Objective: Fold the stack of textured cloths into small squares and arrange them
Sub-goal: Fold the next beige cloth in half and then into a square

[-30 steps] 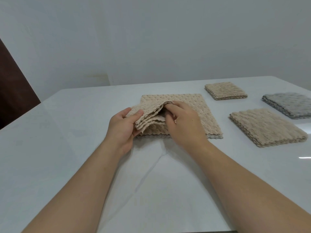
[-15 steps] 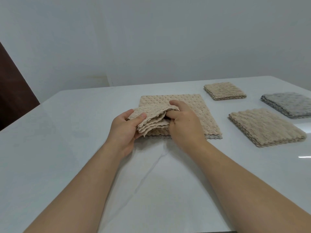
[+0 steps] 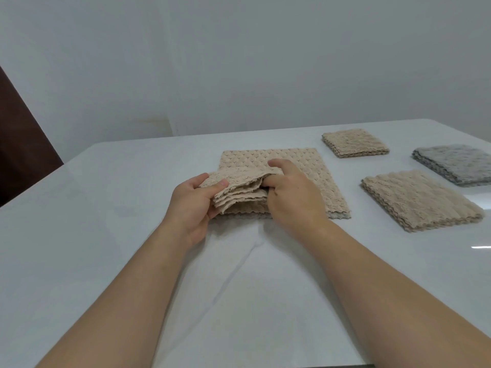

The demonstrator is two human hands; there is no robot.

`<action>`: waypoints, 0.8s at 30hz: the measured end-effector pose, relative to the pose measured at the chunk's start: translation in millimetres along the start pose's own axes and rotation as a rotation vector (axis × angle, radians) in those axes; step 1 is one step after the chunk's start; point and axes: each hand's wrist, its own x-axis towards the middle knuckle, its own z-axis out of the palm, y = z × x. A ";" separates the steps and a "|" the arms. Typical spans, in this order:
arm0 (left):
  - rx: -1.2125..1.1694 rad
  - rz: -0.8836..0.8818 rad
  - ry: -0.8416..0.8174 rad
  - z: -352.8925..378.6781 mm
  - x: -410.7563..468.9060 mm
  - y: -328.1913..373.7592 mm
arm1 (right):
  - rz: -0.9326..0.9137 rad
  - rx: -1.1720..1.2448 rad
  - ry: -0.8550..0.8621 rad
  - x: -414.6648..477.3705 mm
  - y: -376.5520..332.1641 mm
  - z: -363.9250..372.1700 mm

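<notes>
A person's two hands work the near left corner of a stack of beige cloths lying flat at the middle of a white table. The left hand pinches several lifted corner layers between thumb and fingers, fanning their scalloped edges upward, apparently so that single cloths can be told apart. The right hand is curled with its fingertips pushed in among those layers, thumb side over the top sheet; it appears to be separating one cloth from the rest, though exactly how many layers it grips cannot be made out.

The stack is nearly square, so it has no marked long axis; its edges run roughly near to far and left to right, its near edge facing the person. Only the raised corner tilts up, pointing toward the left hand, while the remainder rests on the table.

To the right, well apart from the stack, lie three folded piles: a small beige square at the far side, a larger beige pile nearer, and a grey pile at the right edge. Their placement suggests finished work set aside, leaving the space before the person free for folding.
</notes>
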 end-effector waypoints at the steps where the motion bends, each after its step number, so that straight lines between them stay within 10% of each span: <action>1: -0.002 -0.001 -0.003 -1.2 0.7 1.2 | -0.046 -0.034 -0.054 0.5 -0.1 -1.5; 24: 0.151 0.014 0.058 -8.9 5.8 10.8 | 0.029 -0.397 -0.179 -6.5 -14.0 -0.6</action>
